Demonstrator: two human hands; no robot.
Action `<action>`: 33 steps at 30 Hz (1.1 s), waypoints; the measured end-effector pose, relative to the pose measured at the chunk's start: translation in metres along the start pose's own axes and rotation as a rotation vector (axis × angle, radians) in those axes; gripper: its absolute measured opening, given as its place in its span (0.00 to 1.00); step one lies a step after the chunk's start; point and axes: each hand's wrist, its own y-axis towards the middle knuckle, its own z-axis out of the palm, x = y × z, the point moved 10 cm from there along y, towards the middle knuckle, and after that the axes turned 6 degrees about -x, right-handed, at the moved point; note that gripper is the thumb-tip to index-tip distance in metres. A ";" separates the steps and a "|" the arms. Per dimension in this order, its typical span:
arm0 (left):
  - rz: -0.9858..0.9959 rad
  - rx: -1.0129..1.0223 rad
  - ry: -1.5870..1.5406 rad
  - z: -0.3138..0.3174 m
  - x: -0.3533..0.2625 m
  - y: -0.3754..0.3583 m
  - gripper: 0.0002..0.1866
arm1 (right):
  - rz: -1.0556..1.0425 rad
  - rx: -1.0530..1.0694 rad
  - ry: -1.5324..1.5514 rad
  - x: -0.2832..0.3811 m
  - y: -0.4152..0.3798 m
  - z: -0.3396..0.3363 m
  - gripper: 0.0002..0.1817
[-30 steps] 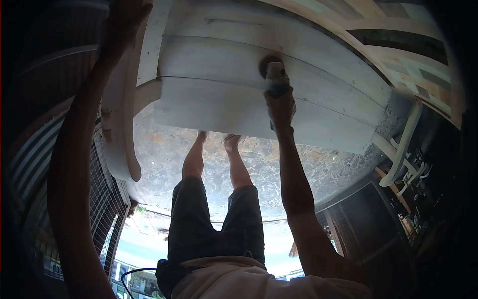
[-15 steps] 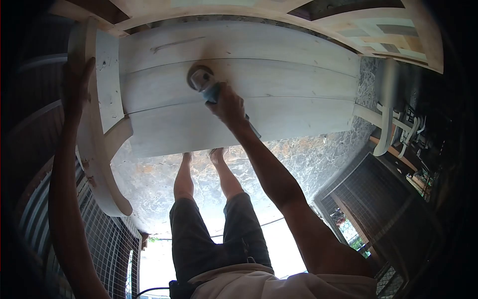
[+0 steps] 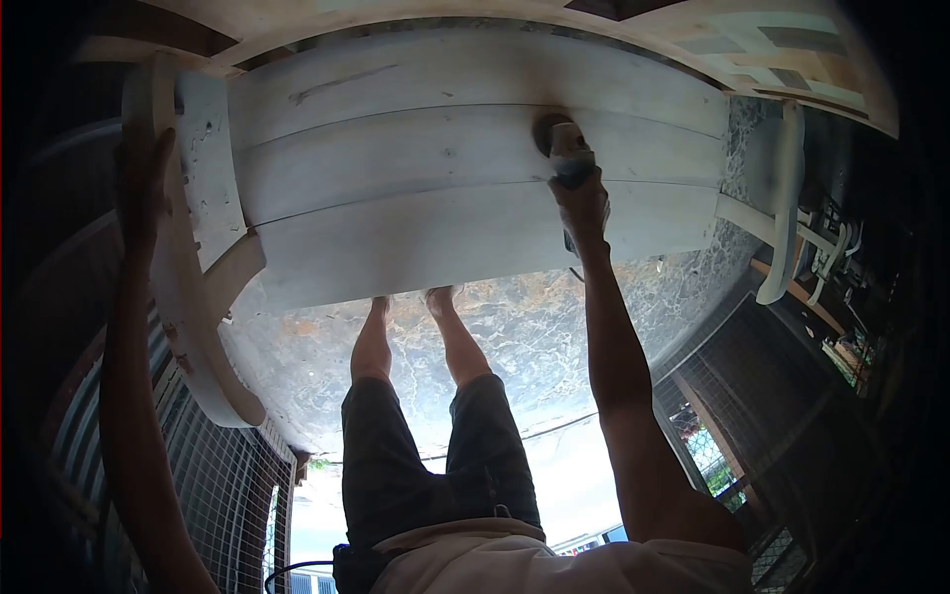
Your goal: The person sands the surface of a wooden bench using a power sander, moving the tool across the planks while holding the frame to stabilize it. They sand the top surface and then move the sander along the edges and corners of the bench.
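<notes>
My right hand [image 3: 584, 205] is wrapped round the body of a power tool [image 3: 569, 148], whose round disc lies against the pale wooden planks [image 3: 396, 168] right of their middle, near a seam. A darker patch shows on the wood above the disc. At the left, my left hand [image 3: 146, 188] rests on the curved wooden armrest [image 3: 170, 257], its fingers over the edge and partly in shadow.
A wooden frame with a patchwork surface [image 3: 772, 54] crosses the top. Another curved armrest [image 3: 782, 218] stands at the right. Wire mesh panels [image 3: 223, 475] flank both sides. My feet [image 3: 440, 297] are on the mottled floor [image 3: 495, 346] below the planks.
My right hand and the power tool have moved right across the planks, with the arm now straighter. My left hand still rests on the left armrest. The view has shifted slightly.
</notes>
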 end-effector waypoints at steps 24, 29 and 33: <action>-0.139 0.008 -0.124 -0.033 -0.026 0.010 0.40 | -0.588 0.203 0.001 0.239 -0.112 0.143 0.39; -0.228 0.041 -0.204 -0.029 -0.019 0.010 0.44 | -0.236 0.189 -0.005 0.133 -0.056 0.081 0.38; -0.090 0.036 -0.121 -0.026 -0.029 0.005 0.48 | -0.005 0.070 -0.074 0.065 -0.020 0.042 0.40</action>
